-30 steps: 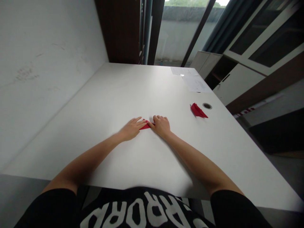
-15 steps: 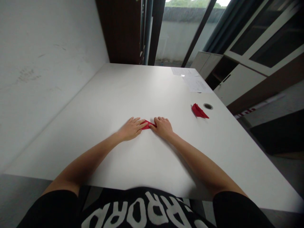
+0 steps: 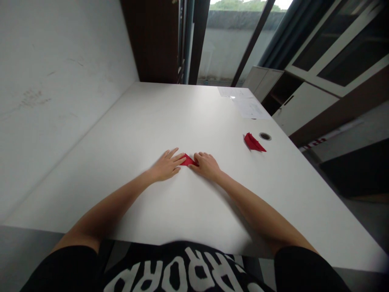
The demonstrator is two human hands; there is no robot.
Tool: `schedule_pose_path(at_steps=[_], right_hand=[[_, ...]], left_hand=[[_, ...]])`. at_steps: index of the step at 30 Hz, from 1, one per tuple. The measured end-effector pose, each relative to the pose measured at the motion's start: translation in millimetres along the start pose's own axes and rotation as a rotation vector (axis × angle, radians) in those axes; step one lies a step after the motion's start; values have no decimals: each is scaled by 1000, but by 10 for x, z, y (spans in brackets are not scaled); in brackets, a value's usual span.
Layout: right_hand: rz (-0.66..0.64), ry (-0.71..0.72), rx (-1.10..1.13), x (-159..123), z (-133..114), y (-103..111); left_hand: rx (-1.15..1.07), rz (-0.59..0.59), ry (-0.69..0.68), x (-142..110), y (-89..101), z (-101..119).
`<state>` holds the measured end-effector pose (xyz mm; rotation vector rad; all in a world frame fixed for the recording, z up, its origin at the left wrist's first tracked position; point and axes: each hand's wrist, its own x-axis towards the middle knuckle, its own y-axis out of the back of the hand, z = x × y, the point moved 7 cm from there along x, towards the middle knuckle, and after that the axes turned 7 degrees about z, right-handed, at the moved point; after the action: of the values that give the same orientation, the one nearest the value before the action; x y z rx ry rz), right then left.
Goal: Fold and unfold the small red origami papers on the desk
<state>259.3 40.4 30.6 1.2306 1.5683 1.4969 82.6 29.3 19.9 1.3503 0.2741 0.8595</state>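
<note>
A small piece of folded red paper (image 3: 187, 160) lies on the white table between my hands. My left hand (image 3: 166, 165) rests on its left end with the fingers spread, pressing it lightly against the tabletop. At the right end, my right hand (image 3: 207, 165) has its fingers curled and its thumb closed on the paper's edge. The fingers hide both ends of the sheet. Farther off to the right sits a second red folded paper piece (image 3: 254, 142), touched by neither hand.
The white table (image 3: 146, 121) runs along a marked wall (image 3: 60, 101) on the left. Printed sheets (image 3: 251, 107) lie at its far right edge. A round cable hole (image 3: 265, 136) is beside the second red piece. Cabinets (image 3: 299, 107) stand beyond the right edge.
My right hand's fingers have shifted slightly at the paper's right end, and more of the red surface shows. My left hand stays on the left end, its fingers a little more spread.
</note>
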Motion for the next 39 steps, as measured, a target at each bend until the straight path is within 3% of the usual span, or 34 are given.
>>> schedule_pose_path(at_steps=[11,19,22,27,35,39], right_hand=[[66,-72,-13,114,-93,-28],[-97,-136,17,108,437,-14],[-102,-140,58,121,520,-33],[-7,-141,160,153,411,-36],[-5,-142,577,103,164,-76],[73,-87,750,109,23,-103]], left_hand=[[34,31,25,23,70,16],[93,47,19,84,137,22],[87,71,29,104,153,7],[67,119,48,102,165,13],[146,133,24,115,142,58],[171,151,59,115,151,53]])
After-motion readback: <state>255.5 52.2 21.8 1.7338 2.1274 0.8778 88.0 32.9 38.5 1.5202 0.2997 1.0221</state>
